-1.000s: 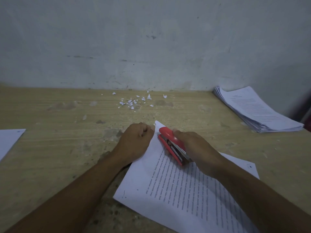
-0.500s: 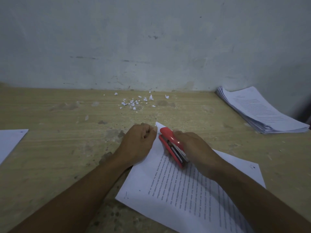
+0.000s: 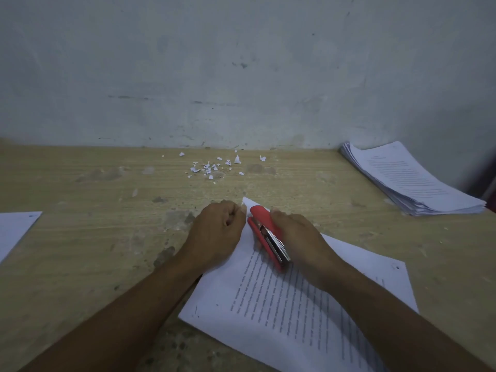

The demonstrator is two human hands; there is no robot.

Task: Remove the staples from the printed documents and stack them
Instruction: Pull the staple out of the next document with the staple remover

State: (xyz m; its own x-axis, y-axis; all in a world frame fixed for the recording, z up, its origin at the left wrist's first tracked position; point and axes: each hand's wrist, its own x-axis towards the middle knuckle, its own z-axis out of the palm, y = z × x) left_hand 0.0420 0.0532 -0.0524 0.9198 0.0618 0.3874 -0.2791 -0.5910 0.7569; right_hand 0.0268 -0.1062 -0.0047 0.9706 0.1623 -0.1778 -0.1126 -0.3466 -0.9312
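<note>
Two hands work at the far corner of one printed document, which lies skewed on the wooden table, near the front edge and right of centre. One corner tip pokes up between the hands. Text lines run across the top sheet. More sheets show beneath it, with a dark dot near their right corner.

Left hand: knuckles up, fingers curled in tight and bunched together, heel on the document's left edge. The fingertips sit right at the raised corner tip. Cannot tell whether they pinch paper or only press it.

Right hand: wraps a red stapler from the right side, fingers curled over its top. The thumb is hidden. The stapler lies on the document with its nose toward the corner tip, just beside the left hand's fingertips. Its metal rail shows along the near half. The staple itself is too small to see.

Several small white paper scraps are scattered on the table near the wall, well apart from the hands.

A thick stack of printed sheets sits at the far right of the table, slightly fanned, printed side up. At the left edge, part of another white sheet lies flat, cut off by the frame, well apart from the document.
</note>
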